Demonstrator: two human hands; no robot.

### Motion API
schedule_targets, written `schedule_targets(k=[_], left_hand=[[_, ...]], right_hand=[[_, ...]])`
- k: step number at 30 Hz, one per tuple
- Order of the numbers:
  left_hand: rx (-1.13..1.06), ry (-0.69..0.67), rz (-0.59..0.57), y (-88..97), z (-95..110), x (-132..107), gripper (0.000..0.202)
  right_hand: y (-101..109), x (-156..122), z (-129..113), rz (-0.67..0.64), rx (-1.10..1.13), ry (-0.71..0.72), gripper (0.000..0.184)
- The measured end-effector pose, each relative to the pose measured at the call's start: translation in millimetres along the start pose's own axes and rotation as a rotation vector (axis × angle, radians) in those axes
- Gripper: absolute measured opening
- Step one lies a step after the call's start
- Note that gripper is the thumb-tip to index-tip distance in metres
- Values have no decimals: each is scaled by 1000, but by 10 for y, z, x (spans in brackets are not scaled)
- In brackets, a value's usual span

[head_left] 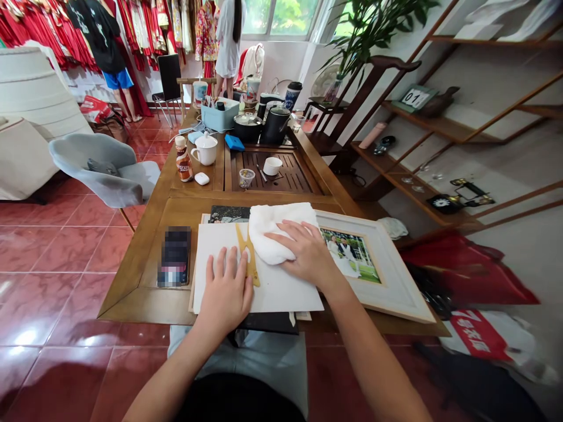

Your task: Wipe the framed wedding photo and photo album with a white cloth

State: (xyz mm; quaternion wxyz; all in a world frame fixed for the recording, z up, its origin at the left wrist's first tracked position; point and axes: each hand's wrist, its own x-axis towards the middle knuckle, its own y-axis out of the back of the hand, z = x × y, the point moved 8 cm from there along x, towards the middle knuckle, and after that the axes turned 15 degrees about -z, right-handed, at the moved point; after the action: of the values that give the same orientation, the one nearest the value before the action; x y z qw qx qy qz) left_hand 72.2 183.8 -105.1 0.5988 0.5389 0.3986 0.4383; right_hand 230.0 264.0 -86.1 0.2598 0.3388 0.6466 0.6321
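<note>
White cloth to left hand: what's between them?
A flat yellow piece lies on the white sheet between the left hand and the white cloth; the head view shows it.

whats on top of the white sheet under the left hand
The white sheet holds a flat yellow tool, the left hand and a white cloth, which the right hand rests on. Whatever lies beneath the cloth and left hand is covered.
</note>
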Motion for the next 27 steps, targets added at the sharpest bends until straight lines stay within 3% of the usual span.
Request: schedule_targets(k=[13,23,27], left_hand=[[-3,-11,-13,8,14,4,52],[-38,-132,-52,107,-193,111,41],[-23,-120,-36,57,-211,133,49]], right_hand=[[19,-808,-520,11,53,72,54],[48,-815,-535,18,47,84,59],[89,-804,-531,28,67,92,58]])
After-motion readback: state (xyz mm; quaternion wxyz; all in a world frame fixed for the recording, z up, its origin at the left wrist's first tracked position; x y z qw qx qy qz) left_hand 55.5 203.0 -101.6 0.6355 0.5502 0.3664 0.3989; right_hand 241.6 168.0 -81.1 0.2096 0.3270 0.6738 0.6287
